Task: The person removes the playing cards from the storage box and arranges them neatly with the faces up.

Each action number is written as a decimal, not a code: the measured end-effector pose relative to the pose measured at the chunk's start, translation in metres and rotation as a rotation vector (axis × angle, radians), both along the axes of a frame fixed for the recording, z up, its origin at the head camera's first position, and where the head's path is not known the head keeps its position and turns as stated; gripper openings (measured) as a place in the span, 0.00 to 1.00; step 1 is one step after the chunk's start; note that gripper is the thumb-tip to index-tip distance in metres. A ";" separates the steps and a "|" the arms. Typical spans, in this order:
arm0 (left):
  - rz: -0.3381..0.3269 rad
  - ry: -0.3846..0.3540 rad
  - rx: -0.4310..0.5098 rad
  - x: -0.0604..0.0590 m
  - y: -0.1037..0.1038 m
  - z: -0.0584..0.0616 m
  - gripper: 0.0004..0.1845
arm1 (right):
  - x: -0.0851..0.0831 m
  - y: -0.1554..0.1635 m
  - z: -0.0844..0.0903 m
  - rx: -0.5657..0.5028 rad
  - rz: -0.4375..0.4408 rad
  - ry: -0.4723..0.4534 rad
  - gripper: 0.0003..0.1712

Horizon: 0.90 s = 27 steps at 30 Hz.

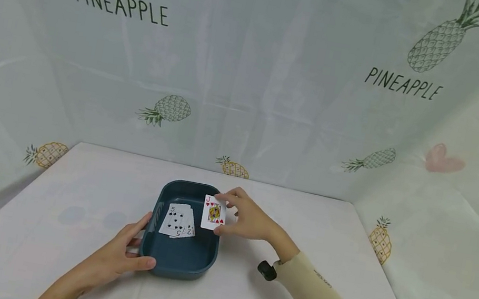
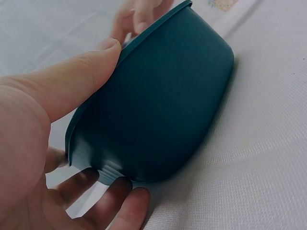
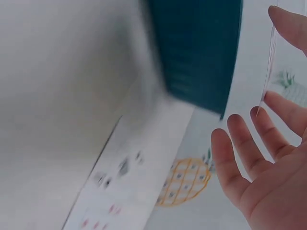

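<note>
Left hand (image 2: 43, 124) grips tub (image 2: 163, 96); only head view reads jack (image 1: 214, 213).

The head view looks forward and down over the table (image 1: 59, 246); both wrist views sit close, sharing with it the blue tub (image 1: 181, 259) (image 2: 163, 105) (image 3: 196, 48).

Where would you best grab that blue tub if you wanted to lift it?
Probably by its two long rims, one of the hands on each side. The blue tub is a shallow rectangle with a thin out-turned lip, and the left hand already grips its near left corner so. A level lift should keep the cards from sliding.
</note>
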<state>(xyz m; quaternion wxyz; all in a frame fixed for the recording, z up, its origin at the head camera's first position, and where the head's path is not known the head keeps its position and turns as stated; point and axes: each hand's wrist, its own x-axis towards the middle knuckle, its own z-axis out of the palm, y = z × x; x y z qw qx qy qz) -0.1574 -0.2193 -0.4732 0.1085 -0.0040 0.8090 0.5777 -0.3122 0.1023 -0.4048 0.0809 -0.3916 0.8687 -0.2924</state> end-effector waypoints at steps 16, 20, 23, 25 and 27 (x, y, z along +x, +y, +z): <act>0.004 -0.002 -0.002 0.000 0.000 0.001 0.61 | -0.013 0.101 -0.022 -0.001 -0.130 -0.057 0.51; 0.007 -0.002 -0.008 -0.001 0.001 0.002 0.60 | -0.020 0.130 -0.026 0.000 -0.197 -0.085 0.51; 0.009 -0.009 -0.014 -0.001 0.001 0.001 0.60 | -0.026 0.149 -0.029 0.013 -0.239 -0.084 0.51; 0.009 -0.013 -0.012 -0.001 0.001 0.000 0.60 | -0.029 0.160 -0.030 0.013 -0.261 -0.101 0.51; 0.007 -0.018 -0.006 0.000 0.000 0.000 0.60 | -0.032 0.168 -0.032 0.029 -0.280 -0.116 0.51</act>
